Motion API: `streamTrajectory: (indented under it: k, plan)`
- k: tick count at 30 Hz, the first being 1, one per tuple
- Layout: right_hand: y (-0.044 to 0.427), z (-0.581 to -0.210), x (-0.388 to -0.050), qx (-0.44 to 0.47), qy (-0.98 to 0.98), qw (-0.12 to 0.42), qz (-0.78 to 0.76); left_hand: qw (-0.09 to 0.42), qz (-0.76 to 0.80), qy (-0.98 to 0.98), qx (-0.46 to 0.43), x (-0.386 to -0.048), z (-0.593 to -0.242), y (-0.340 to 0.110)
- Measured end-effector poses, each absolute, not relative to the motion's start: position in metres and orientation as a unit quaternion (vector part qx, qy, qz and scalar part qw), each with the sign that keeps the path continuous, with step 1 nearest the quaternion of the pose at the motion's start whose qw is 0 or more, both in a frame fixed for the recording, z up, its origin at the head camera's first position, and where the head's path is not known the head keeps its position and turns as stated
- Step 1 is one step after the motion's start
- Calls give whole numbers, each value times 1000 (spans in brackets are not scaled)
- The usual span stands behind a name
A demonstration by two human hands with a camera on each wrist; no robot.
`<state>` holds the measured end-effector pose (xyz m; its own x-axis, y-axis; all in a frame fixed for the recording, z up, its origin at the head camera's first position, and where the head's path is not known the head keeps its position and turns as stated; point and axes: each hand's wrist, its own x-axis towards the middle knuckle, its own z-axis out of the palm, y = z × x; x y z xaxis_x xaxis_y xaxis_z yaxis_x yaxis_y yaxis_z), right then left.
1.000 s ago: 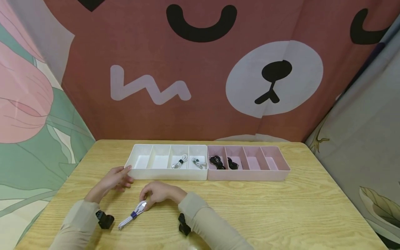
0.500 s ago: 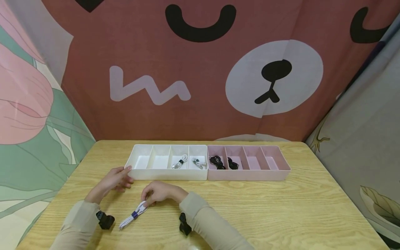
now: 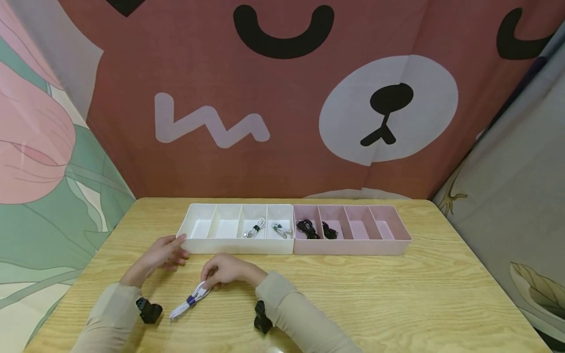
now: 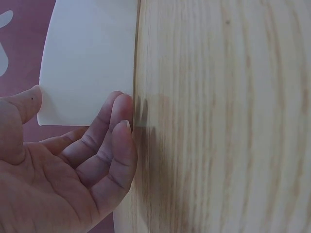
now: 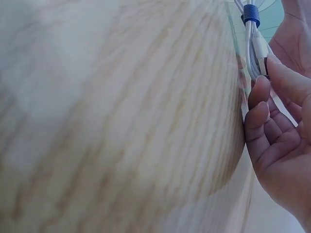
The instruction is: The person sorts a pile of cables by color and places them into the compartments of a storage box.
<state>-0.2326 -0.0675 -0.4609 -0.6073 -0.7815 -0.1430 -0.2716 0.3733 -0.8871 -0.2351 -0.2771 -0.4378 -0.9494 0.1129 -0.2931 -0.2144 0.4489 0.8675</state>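
My right hand point(image 3: 227, 271) pinches one end of a white USB cable point(image 3: 191, 300), folded into a bundle with a blue-purple tie. Thumb and fingertips meet by its metal plug in the right wrist view, where the cable point(image 5: 251, 34) extends away from the right hand point(image 5: 286, 141). The bundle slants toward the front left, low over the table; whether its far end touches wood I cannot tell. At the front left corner of the white divided box point(image 3: 238, 246), my left hand point(image 3: 159, 255) rests its thumb on the rim, its other fingers loosely bent beside the wall point(image 4: 92, 53).
Against the white box's right end stands a pink divided box point(image 3: 350, 247). Two white compartments hold a white cable point(image 3: 254, 229) and another pale cable point(image 3: 280, 230). Black cables point(image 3: 307, 229) lie in two pink compartments. A printed curtain point(image 3: 282, 171) hangs behind the wooden table point(image 3: 397, 299).
The right hand has shifted slightly right and away from me, drawing the bundled cable with it. My left hand stays at the white box's corner.
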Motion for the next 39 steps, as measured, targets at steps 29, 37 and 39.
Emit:
streamTrajectory:
  k: [29, 37, 39]
  plan:
    - [-49, -446, -226, -340, 769, 261, -474, 161, 529, 833, -31, -233, -437, -275]
    - [-47, -438, -227, -346, 761, 260, -483, 159, 519, 839, -37, -233, -437, -275]
    - [-47, -436, -228, -347, 762, 257, -482, 158, 518, 840, -39, -234, -436, -275]
